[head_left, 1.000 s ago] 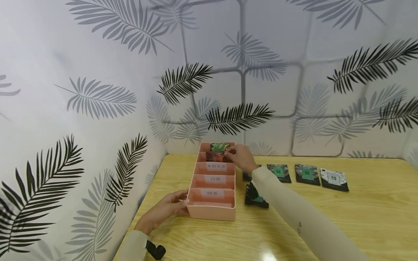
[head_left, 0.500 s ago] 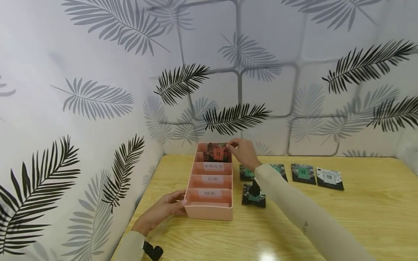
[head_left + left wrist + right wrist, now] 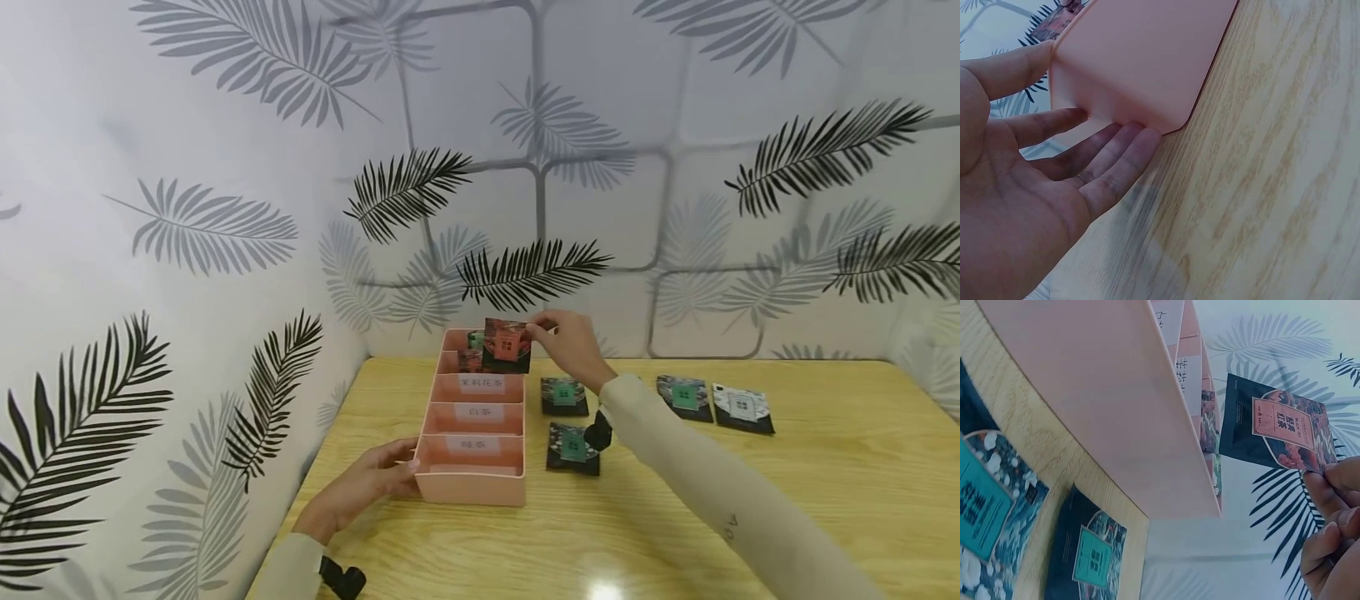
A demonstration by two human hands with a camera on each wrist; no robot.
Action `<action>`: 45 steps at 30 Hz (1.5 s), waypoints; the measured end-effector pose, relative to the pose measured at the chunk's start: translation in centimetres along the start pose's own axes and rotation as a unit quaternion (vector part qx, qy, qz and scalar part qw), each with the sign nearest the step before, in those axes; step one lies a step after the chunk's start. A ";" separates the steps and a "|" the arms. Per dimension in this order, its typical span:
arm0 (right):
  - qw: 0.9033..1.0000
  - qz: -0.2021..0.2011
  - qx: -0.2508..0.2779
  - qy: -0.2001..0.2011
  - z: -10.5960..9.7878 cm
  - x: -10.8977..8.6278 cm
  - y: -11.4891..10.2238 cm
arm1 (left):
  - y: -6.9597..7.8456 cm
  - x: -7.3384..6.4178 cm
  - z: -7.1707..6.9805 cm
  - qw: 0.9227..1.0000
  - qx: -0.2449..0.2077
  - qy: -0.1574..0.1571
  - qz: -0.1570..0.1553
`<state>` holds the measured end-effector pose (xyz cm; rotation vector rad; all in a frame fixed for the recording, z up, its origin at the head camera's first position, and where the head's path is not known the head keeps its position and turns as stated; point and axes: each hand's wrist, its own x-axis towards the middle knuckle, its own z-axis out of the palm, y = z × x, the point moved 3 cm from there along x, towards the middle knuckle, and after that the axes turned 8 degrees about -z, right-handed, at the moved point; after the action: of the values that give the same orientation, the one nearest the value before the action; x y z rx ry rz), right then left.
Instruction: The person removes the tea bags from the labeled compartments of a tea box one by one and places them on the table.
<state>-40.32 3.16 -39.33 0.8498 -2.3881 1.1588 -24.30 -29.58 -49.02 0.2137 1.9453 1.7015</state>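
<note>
In the head view my right hand (image 3: 573,346) pinches a tea sachet (image 3: 506,346) with a red label at its right edge. It hangs over the back of a pink divided storage box (image 3: 471,490); the right wrist view shows the same sachet (image 3: 1272,425) clear of the box wall (image 3: 1097,406). My left hand (image 3: 360,492) grips the box's near left corner, thumb at the rim and fingertips against its side (image 3: 1129,75). Another reddish sachet (image 3: 469,362) and a green one (image 3: 475,339) sit in the rear compartments, partly hidden by the raised sachet.
Green-labelled sachets (image 3: 565,398) (image 3: 573,447) lie right of the box on the wooden table (image 3: 480,550). Farther right are another green one (image 3: 685,398) and a white-labelled one (image 3: 742,407). A leaf-patterned wall (image 3: 600,208) stands behind and to the left.
My right hand has drawn the red sachet up from the rear of the box and slightly toward the right. The left hand keeps its hold on the corner.
</note>
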 end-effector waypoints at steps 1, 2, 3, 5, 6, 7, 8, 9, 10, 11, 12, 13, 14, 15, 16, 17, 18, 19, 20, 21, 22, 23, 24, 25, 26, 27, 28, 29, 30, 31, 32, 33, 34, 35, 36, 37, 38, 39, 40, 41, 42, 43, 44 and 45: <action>1.000 -0.001 -0.005 0.000 -0.2 -0.1 0.0 | 0.0 0.0 0.0 1.000 0.001 -0.001 0.000; 1.000 -0.002 -0.009 0.000 -0.4 -0.2 0.1 | 0.0 0.0 0.0 1.000 0.002 -0.001 0.002; 1.000 -0.005 -0.012 0.001 -0.6 -0.3 0.1 | 0.1 0.0 -0.1 1.000 0.005 -0.002 0.004; 1.000 -0.008 -0.017 0.002 -1.0 -0.6 0.1 | 0.1 0.0 -0.1 1.000 0.006 -0.005 0.004; 1.000 -0.010 -0.020 0.002 -1.2 -0.7 0.2 | 0.2 -0.1 -0.1 1.000 0.007 -0.006 0.004; 1.000 -0.009 -0.021 0.002 -1.4 -0.9 0.2 | 0.2 0.0 -0.1 1.000 0.008 -0.005 0.004; 1.000 -0.006 -0.020 0.001 -1.7 -1.1 0.2 | 0.2 0.0 0.0 1.000 0.009 -0.005 0.005; 1.000 -0.005 -0.021 0.000 -1.9 -1.3 0.3 | 0.3 0.0 0.0 1.000 0.010 -0.005 0.005; 1.000 -0.004 -0.022 -0.002 -2.1 -1.5 0.4 | 0.3 0.0 0.0 1.000 0.010 -0.004 0.003; 1.000 -0.002 -0.023 -0.004 -2.3 -1.7 0.5 | 0.3 0.0 0.0 1.000 0.011 -0.003 0.003; 1.000 -0.001 -0.022 -0.007 -2.4 -1.9 0.6 | 0.3 0.0 0.0 1.000 0.012 -0.002 0.002; 1.000 0.000 -0.021 -0.010 -2.6 -2.2 0.7 | 0.4 0.0 -0.1 1.000 0.013 -0.001 0.000; 1.000 0.000 -0.019 -0.013 -2.9 -2.4 0.7 | 0.4 0.0 -0.1 1.000 0.013 -0.001 -0.001; 1.000 -0.001 -0.019 -0.017 -3.1 -2.7 0.8 | 0.4 0.0 -0.1 1.000 0.012 -0.001 -0.003; 1.000 -0.002 -0.016 -0.021 -3.3 -3.0 0.9 | 0.3 0.0 -0.1 1.000 0.011 0.000 -0.004; 1.000 -0.001 -0.014 -0.025 -3.5 -3.2 1.0 | 0.4 -0.1 -0.1 1.000 0.011 0.000 -0.004; 1.000 0.000 -0.012 -0.028 -3.7 -3.5 1.1 | 0.3 -0.1 -0.2 1.000 0.010 0.000 -0.006; 0.999 0.001 -0.011 -0.031 -3.9 -3.8 1.2 | 0.3 -0.1 -0.2 1.000 0.009 0.000 -0.007; 0.999 0.002 -0.013 -0.033 -4.1 -4.1 1.3 | 0.3 -0.1 -0.2 1.000 0.007 -0.001 -0.007; 0.999 0.004 -0.015 -0.034 -4.3 -4.3 1.4 | 0.3 -0.1 -0.2 1.000 0.006 -0.001 -0.007; 0.999 0.007 -0.018 -0.035 -4.5 -4.6 1.6 | 0.3 -0.1 -0.2 1.000 0.006 0.000 -0.007; 0.999 0.009 -0.024 -0.036 -4.7 -4.9 1.8 | 0.2 -0.1 -0.2 1.000 0.007 -0.001 -0.008; 0.999 0.010 -0.027 -0.037 -4.8 -5.2 1.9 | 0.2 -0.1 -0.2 1.000 0.007 -0.001 -0.008; 0.999 0.013 -0.029 -0.038 -5.0 -5.4 2.1 | 0.2 -0.1 -0.2 1.000 0.007 -0.001 -0.008; 0.999 0.016 -0.030 -0.040 -5.1 -5.7 2.2 | 0.1 -0.2 -0.2 1.000 0.008 -0.001 -0.007; 0.998 0.019 -0.029 -0.043 -5.3 -6.0 2.4 | 0.1 -0.2 -0.2 1.000 0.009 0.000 -0.008; 0.998 0.021 -0.029 -0.046 -5.4 -6.3 2.5 | 0.1 -0.2 -0.2 1.000 0.010 0.001 -0.008; 0.998 0.021 -0.029 -0.048 -5.6 -6.6 2.6 | 0.1 -0.2 -0.1 1.000 0.009 0.002 -0.009; 0.998 0.021 -0.027 -0.050 -5.7 -6.8 2.7 | 0.1 -0.2 -0.1 1.000 0.008 0.003 -0.010; 0.998 0.020 -0.028 -0.050 -5.9 -7.1 2.9 | 0.0 -0.1 -0.1 1.000 0.008 0.004 -0.011; 0.998 0.019 -0.032 -0.050 -6.0 -7.3 3.1 | 0.0 -0.1 -0.1 1.000 0.008 0.005 -0.011; 0.998 0.017 -0.035 -0.049 -6.2 -7.6 3.2 | 0.0 -0.1 -0.1 1.000 0.008 0.005 -0.012; 0.998 0.016 -0.038 -0.049 -6.4 -7.8 3.4 | 0.0 -0.1 -0.1 1.000 0.009 0.005 -0.013; 0.998 0.016 -0.041 -0.047 -6.6 -8.1 3.5 | 0.1 -0.1 -0.1 1.000 0.009 0.004 -0.013; 0.998 0.016 -0.044 -0.046 -6.8 -8.3 3.7 | 0.1 -0.1 0.0 1.000 0.010 0.004 -0.013; 0.998 0.017 -0.046 -0.045 -6.9 -8.6 3.9 | 0.1 -0.1 0.0 1.000 0.011 0.004 -0.012; 0.998 0.018 -0.048 -0.046 -7.2 -8.9 4.0 | 0.1 -0.1 0.0 1.000 0.011 0.003 -0.012; 0.997 0.023 -0.049 -0.047 -7.4 -9.2 4.2 | 0.2 -0.1 0.1 1.000 0.012 0.003 -0.011; 0.997 0.028 -0.047 -0.049 -7.6 -9.5 4.3 | 0.1 -0.1 0.1 1.000 0.013 0.004 -0.010; 0.997 0.032 -0.046 -0.051 -7.7 -9.9 4.5 | 0.1 0.0 0.1 1.000 0.013 0.004 -0.009; 0.997 0.036 -0.047 -0.053 -7.9 -10.2 4.6 | 0.1 0.0 0.1 1.000 0.014 0.004 -0.009; 0.997 0.040 -0.044 -0.055 -8.1 -10.5 4.7 | 0.1 0.1 0.2 1.000 0.014 0.004 -0.008; 0.997 0.043 -0.043 -0.057 -8.3 -10.8 4.8 | 0.0 0.1 0.2 1.000 0.014 0.003 -0.008; 0.996 0.047 -0.043 -0.058 -8.5 -11.1 4.9 | 0.0 0.1 0.2 1.000 0.014 0.002 -0.007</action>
<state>-34.70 16.31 -43.14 0.8051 -2.5777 1.0574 -24.30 -29.38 -49.03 0.2065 1.9696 1.6677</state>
